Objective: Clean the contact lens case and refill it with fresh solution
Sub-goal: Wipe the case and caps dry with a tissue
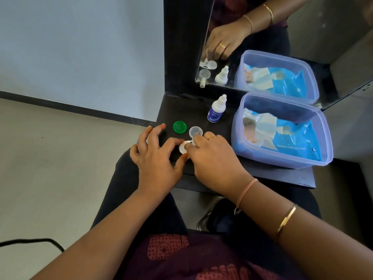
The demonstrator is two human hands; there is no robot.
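One lens case [183,148] sits pinched by the right hand [214,158]; left hand [155,158], fingers spread, just beside.

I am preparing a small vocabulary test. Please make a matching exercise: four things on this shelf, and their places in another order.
1 green cap
2 solution bottle
3 contact lens case
4 blue packet

A in the plastic container
B held by the right hand
C upright near the mirror
D flat, left of the clear cap

Pairs: 1-D, 2-C, 3-B, 4-A
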